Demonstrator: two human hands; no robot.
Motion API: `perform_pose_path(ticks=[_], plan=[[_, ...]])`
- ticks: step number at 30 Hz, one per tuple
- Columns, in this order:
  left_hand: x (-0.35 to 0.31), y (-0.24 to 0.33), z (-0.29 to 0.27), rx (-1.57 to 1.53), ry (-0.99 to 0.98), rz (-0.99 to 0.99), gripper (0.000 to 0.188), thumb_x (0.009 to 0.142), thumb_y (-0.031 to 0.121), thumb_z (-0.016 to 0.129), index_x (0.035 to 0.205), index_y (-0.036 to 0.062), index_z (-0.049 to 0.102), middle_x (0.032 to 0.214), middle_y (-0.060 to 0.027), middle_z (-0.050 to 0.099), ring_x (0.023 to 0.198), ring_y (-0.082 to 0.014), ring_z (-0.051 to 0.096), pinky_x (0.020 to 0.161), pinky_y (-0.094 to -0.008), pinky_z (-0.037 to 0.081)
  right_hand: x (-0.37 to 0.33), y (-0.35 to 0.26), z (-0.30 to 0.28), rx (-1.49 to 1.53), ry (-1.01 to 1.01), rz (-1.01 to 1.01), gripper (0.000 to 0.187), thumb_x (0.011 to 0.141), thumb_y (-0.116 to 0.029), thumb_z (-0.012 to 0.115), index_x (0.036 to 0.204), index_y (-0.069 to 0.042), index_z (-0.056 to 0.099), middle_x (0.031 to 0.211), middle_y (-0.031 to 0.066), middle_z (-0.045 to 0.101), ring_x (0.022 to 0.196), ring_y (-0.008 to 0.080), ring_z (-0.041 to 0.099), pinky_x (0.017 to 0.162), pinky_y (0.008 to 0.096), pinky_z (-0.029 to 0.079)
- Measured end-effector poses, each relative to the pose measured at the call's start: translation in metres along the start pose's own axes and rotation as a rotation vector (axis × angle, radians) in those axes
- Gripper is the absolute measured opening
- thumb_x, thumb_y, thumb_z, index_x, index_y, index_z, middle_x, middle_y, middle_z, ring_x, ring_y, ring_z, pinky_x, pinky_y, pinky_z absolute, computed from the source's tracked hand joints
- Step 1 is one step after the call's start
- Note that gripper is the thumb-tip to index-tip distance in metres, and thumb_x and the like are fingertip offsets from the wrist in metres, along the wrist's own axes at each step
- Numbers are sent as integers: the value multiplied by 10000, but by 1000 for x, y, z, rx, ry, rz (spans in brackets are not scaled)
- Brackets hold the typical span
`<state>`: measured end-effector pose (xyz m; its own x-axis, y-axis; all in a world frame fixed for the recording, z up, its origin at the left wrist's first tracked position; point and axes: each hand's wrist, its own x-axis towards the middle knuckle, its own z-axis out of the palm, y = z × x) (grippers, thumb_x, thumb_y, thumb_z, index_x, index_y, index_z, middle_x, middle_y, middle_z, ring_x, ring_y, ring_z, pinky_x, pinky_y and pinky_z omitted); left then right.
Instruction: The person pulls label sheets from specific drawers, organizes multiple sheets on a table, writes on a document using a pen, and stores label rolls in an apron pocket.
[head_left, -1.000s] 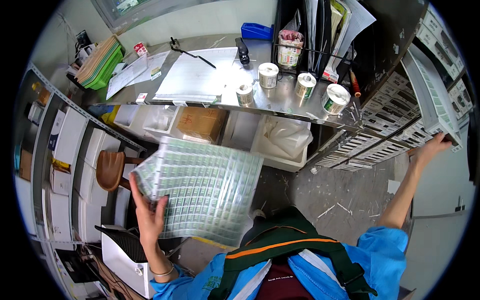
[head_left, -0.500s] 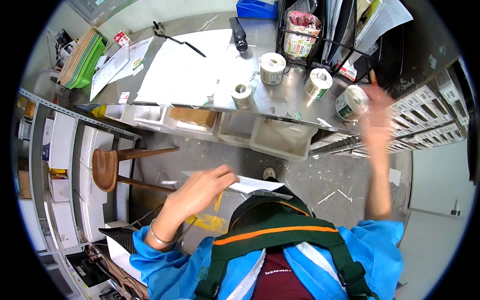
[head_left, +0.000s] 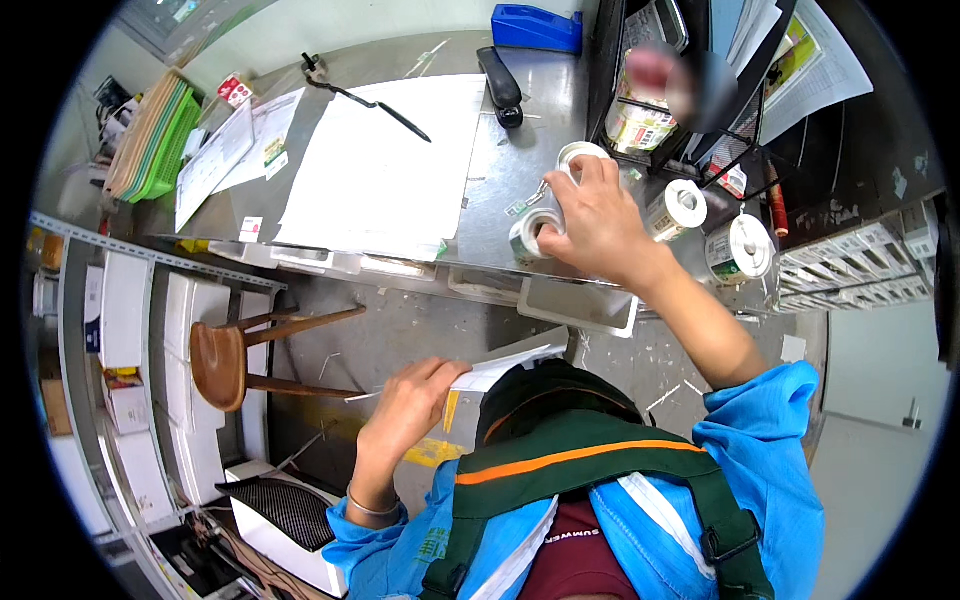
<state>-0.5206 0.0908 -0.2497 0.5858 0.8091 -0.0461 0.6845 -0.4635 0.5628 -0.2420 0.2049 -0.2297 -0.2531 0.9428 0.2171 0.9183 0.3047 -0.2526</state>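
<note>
Right hand shifted left from worktop's right end to two label rolls by its front edge.
Thumb at nearer one, fingers over farther; grip unclear. Left hand clamped on sheets, off that edge.

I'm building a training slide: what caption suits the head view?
Right hand at two label rolls on a metal desktop, left hand gripping sheets.

Blue sleeves, green apron with orange stripe, silvery bracelet.
</note>
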Motion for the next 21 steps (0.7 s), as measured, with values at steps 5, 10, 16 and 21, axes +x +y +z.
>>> perform_pose_path(ticks=[5, 10, 16, 21], plan=[[16, -18, -14, -20, -11, 108, 272, 772, -9, 542, 1020, 89, 597, 917, -100, 609, 856, -304, 594, 751, -391, 471, 39, -3, -14, -9, -267, 182, 501, 703, -240, 639, 1145, -32, 529, 1109, 216, 446, 1082, 400, 434, 874, 437, 458], [17, -50, -10, -76, 23, 238, 296, 759, -15, 555, 1034, 89, 588, 919, -103, 617, 861, -302, 593, 732, -393, 463, 44, 4, -10, -43, -290, 75, 477, 712, -193, 642, 1168, -98, 542, 1260, 207, 383, 1160, 357, 433, 904, 421, 439], [18, -77, -27, -134, 16, 257, 317, 725, -29, 595, 1026, 69, 589, 1033, -123, 596, 929, -319, 583, 755, -392, 487, 53, -3, -4, 9, -374, 29, 436, 722, -65, 582, 1157, -97, 589, 1278, 170, 465, 1085, 320, 546, 908, 368, 443], [46, -115, -74, 169, 25, 294, 191, 690, 5, 639, 872, 63, 632, 1360, -143, 402, 1255, -341, 384, 911, -415, 446, 52, -12, -5, 13, -438, 15, 397, 674, 28, 562, 1058, -45, 632, 1187, 138, 531, 1027, 321, 561, 880, 371, 449]])
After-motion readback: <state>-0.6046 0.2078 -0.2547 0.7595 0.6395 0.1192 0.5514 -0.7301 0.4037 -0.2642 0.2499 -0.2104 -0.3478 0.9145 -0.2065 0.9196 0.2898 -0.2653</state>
